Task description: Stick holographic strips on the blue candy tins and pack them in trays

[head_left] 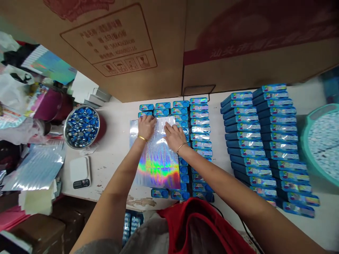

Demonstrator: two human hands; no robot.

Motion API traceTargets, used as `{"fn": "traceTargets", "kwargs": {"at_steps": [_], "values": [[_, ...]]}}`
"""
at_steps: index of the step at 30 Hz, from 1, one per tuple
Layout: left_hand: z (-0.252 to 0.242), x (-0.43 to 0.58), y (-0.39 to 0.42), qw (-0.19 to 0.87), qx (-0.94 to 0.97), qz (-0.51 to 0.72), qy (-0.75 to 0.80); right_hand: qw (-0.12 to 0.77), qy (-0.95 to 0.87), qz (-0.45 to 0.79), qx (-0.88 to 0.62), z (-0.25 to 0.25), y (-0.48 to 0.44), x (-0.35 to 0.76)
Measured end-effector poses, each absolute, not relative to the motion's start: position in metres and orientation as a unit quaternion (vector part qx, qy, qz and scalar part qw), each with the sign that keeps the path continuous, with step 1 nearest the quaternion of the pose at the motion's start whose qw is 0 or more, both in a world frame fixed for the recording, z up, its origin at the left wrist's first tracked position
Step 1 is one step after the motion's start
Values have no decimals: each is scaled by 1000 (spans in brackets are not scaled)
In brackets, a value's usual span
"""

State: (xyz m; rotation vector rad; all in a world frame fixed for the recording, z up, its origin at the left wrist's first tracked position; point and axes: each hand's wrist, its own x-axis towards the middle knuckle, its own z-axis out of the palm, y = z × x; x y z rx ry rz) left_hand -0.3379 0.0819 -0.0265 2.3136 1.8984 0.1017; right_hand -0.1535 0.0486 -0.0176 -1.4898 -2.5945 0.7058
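Observation:
A holographic foil sheet [156,164] lies on top of rows of small blue tins [199,134], tilted slightly and shining rainbow colours. My left hand [146,127] rests flat on the sheet's upper edge, fingers spread. My right hand [174,137] presses on the sheet just to the side, its fingertips near a pale, glaring patch. The tins under the sheet are hidden. Others stand out around its top and right sides, with a few showing below. Each of my wrists wears a thin gold bangle.
Long stacked rows of blue tins [261,141] fill the white table's right side. A steel bowl of blue pieces [81,127] and a white digital scale [80,173] stand left. Loose foil sheets [34,165] lie beyond them, a teal basin [320,141] far right, cardboard boxes [106,46] overhead.

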Motion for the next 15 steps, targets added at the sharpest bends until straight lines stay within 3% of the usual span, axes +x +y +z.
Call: {"fn": "traceTargets", "kwargs": {"at_steps": [8,15], "values": [[-17,-332,95,85,724,41,683,30,-843,235,-483,-12,49,-152],[-7,-338,115,113,775,-7,622,41,-848,230,-476,-18,49,-150]]}}
